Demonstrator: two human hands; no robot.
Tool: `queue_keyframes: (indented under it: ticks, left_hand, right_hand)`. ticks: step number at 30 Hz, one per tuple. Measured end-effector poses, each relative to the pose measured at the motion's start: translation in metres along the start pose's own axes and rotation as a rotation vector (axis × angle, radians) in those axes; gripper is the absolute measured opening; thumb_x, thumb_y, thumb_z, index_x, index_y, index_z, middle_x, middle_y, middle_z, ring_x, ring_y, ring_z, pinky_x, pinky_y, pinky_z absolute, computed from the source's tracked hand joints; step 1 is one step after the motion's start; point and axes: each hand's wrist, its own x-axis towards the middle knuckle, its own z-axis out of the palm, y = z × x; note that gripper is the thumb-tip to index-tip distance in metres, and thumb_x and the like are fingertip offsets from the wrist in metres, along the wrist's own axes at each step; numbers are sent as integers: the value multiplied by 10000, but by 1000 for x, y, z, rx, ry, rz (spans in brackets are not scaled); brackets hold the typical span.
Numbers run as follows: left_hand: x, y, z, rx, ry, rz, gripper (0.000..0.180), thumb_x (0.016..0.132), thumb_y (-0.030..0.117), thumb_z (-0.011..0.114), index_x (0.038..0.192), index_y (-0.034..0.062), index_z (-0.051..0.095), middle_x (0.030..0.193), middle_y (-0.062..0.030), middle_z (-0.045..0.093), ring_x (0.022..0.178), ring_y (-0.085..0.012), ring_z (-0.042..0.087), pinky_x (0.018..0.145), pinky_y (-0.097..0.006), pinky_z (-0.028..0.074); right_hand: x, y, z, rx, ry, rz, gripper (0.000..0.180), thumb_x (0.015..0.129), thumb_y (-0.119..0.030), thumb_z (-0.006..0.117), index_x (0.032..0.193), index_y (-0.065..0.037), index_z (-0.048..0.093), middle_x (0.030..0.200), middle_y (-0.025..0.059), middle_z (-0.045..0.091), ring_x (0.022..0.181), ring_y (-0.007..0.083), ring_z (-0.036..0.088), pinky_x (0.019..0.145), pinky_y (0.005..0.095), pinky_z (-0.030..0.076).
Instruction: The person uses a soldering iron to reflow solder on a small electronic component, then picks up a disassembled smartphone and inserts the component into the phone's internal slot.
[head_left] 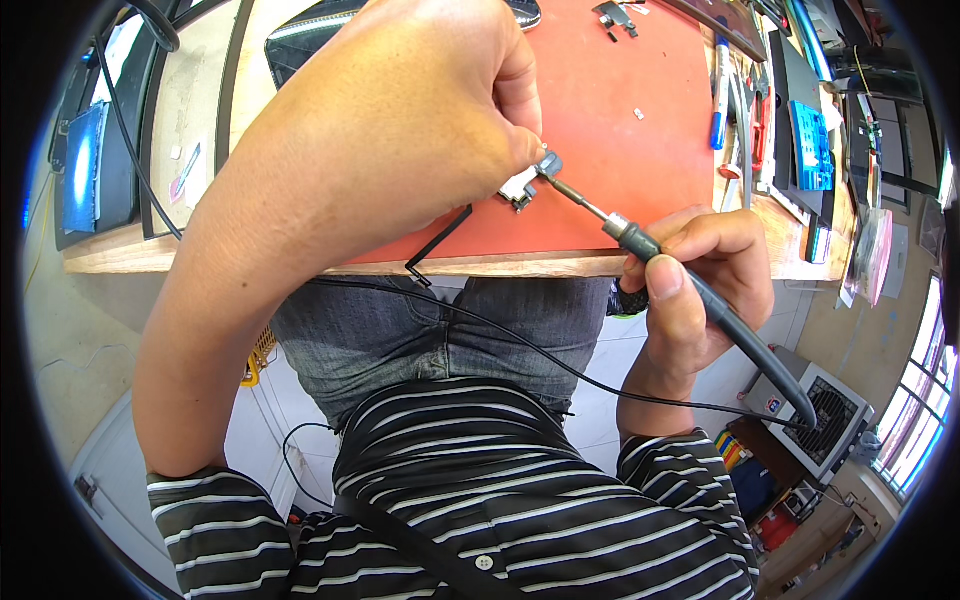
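My left hand (430, 105) reaches over the red mat with its fingertips pinched on a small electronic part (522, 188), white and dark grey. Much of that part is hidden behind the fingers. In my right hand (715, 275) is a soldering iron (740, 340), gripped by its dark handle much like a pen. Its thin metal tip meets the part's grey end, just beside my left fingertips. A thin black bent strip (440, 243) sticks out below my left wrist, over the mat's near edge.
The red mat (620, 110) lies on a wooden table (560, 265). A small dark part (615, 18) and a tiny white piece (640, 114) rest on it. A blue pen (720, 95) and a blue case (810, 145) are at the right. The iron's black cable (520, 338) crosses my lap.
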Motion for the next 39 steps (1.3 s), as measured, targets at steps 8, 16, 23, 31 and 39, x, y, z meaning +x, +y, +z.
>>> queue_keyframes:
  ticks: [8, 16, 23, 31, 39]
  left_hand:
    - [0, 1, -1, 14, -6, 3, 85, 803, 8, 785, 772, -24, 712, 667, -22, 661, 618, -54, 602, 588, -218, 491]
    - [0, 1, -1, 2, -9, -9, 87, 801, 10, 789, 772, -22, 713, 667, -18, 661, 616, -50, 599, 583, -215, 485]
    - [1, 1, 0, -3, -10, -5, 74, 804, 6, 778, 779, -26, 716, 666, -21, 664, 611, -51, 601, 576, -215, 483]
    - [1, -2, 0, 1, -8, 25, 76, 803, 1, 779, 773, -26, 714, 668, -23, 667, 612, -54, 608, 577, -216, 490]
    - [1, -1, 0, -4, -15, -2, 79, 804, -4, 781, 779, -30, 710, 675, -27, 669, 619, -57, 615, 583, -216, 498]
  right_hand:
    - [1, 1, -1, -18, -7, -9, 212, 854, -48, 758, 934, -2, 568, 833, 100, 672, 656, 58, 520, 598, 211, 422]
    - [0, 1, -1, 5, 2, 2, 212, 856, -49, 756, 933, -1, 564, 832, 100, 672, 658, 57, 522, 594, 208, 421]
    - [0, 1, -1, 13, 3, -9, 217, 867, -64, 757, 932, 6, 562, 826, 104, 672, 651, 58, 510, 593, 212, 414]
    - [1, 2, 0, 13, 9, -14, 219, 869, -69, 759, 932, 11, 566, 812, 103, 671, 645, 60, 519, 580, 211, 416]
    - [0, 0, -2, 19, -3, 2, 218, 857, -41, 751, 940, 2, 554, 831, 113, 666, 676, 80, 541, 612, 223, 433]
